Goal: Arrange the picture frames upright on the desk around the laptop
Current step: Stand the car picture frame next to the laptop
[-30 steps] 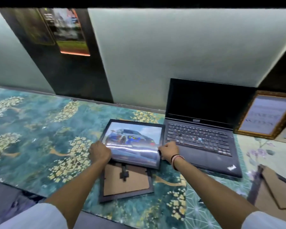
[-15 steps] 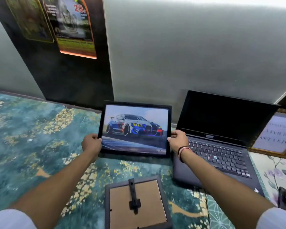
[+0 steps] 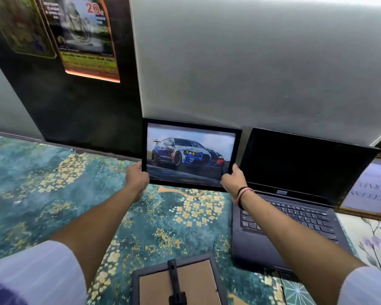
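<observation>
A black-framed car picture [image 3: 190, 154] stands upright against the back wall, just left of the open black laptop [image 3: 295, 194]. My left hand [image 3: 136, 176] grips its lower left corner. My right hand [image 3: 233, 179] grips its lower right corner. A second frame [image 3: 178, 280] lies face down near me, brown back and stand showing. A gold-framed text picture [image 3: 370, 190] leans upright to the right of the laptop.
The desk [image 3: 53, 194] has a teal cover with gold flowers; a pale floral cover lies at the right. Posters [image 3: 84, 36] hang on a dark panel at the back left. The grey wall [image 3: 251, 62] runs behind the desk.
Both hands lifted the car picture off the face-down frame, turned it upright and carried it back to the wall beside the laptop.
</observation>
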A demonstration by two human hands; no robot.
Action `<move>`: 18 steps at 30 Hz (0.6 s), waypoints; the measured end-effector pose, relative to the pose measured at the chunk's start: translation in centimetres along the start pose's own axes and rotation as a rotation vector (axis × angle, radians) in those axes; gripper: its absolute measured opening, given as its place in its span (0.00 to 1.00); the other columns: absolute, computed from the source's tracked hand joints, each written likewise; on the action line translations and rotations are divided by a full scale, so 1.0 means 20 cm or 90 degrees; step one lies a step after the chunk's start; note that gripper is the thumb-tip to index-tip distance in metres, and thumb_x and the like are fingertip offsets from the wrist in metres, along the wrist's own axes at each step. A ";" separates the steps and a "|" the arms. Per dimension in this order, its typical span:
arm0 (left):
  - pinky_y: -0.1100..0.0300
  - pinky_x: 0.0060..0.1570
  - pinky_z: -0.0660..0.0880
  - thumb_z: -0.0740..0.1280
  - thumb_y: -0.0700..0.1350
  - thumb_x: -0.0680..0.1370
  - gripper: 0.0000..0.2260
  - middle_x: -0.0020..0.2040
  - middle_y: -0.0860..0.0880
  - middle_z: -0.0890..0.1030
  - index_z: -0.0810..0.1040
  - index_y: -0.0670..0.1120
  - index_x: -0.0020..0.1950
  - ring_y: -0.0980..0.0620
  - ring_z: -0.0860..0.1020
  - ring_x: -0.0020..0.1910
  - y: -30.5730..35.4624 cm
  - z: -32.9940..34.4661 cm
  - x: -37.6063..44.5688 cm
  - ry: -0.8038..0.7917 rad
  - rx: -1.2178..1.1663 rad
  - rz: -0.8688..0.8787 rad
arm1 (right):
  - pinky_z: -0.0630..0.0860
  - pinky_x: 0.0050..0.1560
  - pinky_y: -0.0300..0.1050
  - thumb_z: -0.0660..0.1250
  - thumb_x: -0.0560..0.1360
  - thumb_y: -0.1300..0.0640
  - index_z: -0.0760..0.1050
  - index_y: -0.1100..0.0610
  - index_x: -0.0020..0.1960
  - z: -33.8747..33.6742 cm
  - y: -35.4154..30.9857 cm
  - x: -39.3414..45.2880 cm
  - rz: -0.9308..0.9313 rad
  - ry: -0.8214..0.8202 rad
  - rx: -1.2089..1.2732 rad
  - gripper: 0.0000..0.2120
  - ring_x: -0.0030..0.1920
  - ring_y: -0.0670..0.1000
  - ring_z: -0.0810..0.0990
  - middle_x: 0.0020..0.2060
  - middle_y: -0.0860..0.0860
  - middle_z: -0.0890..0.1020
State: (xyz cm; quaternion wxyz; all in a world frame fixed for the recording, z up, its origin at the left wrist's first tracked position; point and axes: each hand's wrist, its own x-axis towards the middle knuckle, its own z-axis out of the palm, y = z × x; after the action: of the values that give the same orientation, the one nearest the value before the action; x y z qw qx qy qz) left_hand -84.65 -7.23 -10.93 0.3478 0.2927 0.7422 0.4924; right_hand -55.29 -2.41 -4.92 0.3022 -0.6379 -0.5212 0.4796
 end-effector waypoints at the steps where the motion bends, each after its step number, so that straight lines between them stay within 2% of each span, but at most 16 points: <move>1: 0.58 0.50 0.76 0.60 0.30 0.72 0.24 0.60 0.41 0.83 0.79 0.43 0.66 0.44 0.81 0.57 -0.03 0.01 0.04 -0.011 -0.013 -0.011 | 0.69 0.68 0.49 0.56 0.79 0.67 0.44 0.60 0.81 0.00 0.00 0.00 0.008 -0.003 0.007 0.35 0.69 0.59 0.72 0.76 0.59 0.63; 3: 0.56 0.59 0.75 0.59 0.29 0.73 0.29 0.68 0.41 0.79 0.73 0.44 0.74 0.42 0.78 0.65 -0.06 0.03 0.10 -0.036 -0.021 -0.018 | 0.69 0.66 0.47 0.57 0.77 0.65 0.40 0.57 0.82 0.01 0.00 0.01 0.020 -0.024 0.031 0.39 0.65 0.56 0.73 0.78 0.59 0.61; 5: 0.53 0.69 0.70 0.58 0.27 0.76 0.32 0.76 0.43 0.72 0.65 0.45 0.80 0.43 0.72 0.73 0.01 0.04 0.04 -0.049 -0.027 -0.028 | 0.71 0.69 0.52 0.58 0.74 0.62 0.36 0.53 0.81 0.03 0.00 0.04 0.043 -0.054 0.071 0.43 0.64 0.60 0.76 0.76 0.61 0.64; 7: 0.55 0.70 0.65 0.58 0.27 0.78 0.34 0.81 0.44 0.64 0.58 0.45 0.83 0.44 0.65 0.79 0.07 0.04 0.01 -0.063 -0.031 -0.038 | 0.72 0.69 0.58 0.57 0.70 0.60 0.34 0.51 0.81 0.04 0.03 0.09 0.070 -0.078 0.095 0.47 0.64 0.63 0.78 0.74 0.62 0.66; 10: 0.52 0.72 0.64 0.58 0.26 0.78 0.36 0.82 0.43 0.60 0.54 0.47 0.84 0.45 0.60 0.81 0.09 0.05 -0.01 -0.081 -0.023 -0.044 | 0.71 0.70 0.55 0.61 0.69 0.59 0.33 0.53 0.80 0.06 0.02 0.12 0.085 -0.073 0.068 0.49 0.64 0.59 0.78 0.73 0.58 0.68; 12: 0.50 0.76 0.63 0.57 0.25 0.78 0.37 0.82 0.44 0.59 0.53 0.46 0.84 0.46 0.59 0.81 0.07 0.05 -0.01 -0.084 -0.019 -0.043 | 0.67 0.73 0.54 0.64 0.68 0.58 0.32 0.56 0.80 0.06 -0.01 0.10 0.090 -0.064 0.058 0.51 0.68 0.59 0.74 0.71 0.56 0.68; 15: 0.47 0.77 0.63 0.58 0.26 0.77 0.37 0.82 0.45 0.61 0.54 0.46 0.84 0.45 0.63 0.80 0.04 0.04 0.00 -0.088 -0.015 -0.047 | 0.62 0.76 0.55 0.65 0.70 0.58 0.31 0.56 0.79 0.06 -0.03 0.05 0.087 -0.058 0.046 0.51 0.74 0.59 0.67 0.77 0.56 0.62; 18: 0.49 0.77 0.62 0.59 0.27 0.79 0.35 0.82 0.44 0.61 0.54 0.45 0.84 0.44 0.62 0.80 0.06 0.05 -0.04 -0.081 -0.011 -0.057 | 0.65 0.74 0.57 0.62 0.73 0.60 0.33 0.55 0.80 0.03 -0.03 -0.05 0.042 -0.057 -0.042 0.47 0.72 0.57 0.68 0.81 0.59 0.54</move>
State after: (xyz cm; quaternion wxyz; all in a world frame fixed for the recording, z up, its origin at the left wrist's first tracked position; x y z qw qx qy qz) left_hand -83.36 -6.87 -9.88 0.4182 0.2868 0.7270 0.4630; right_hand -56.15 -3.16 -4.28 0.2418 -0.6423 -0.5284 0.4998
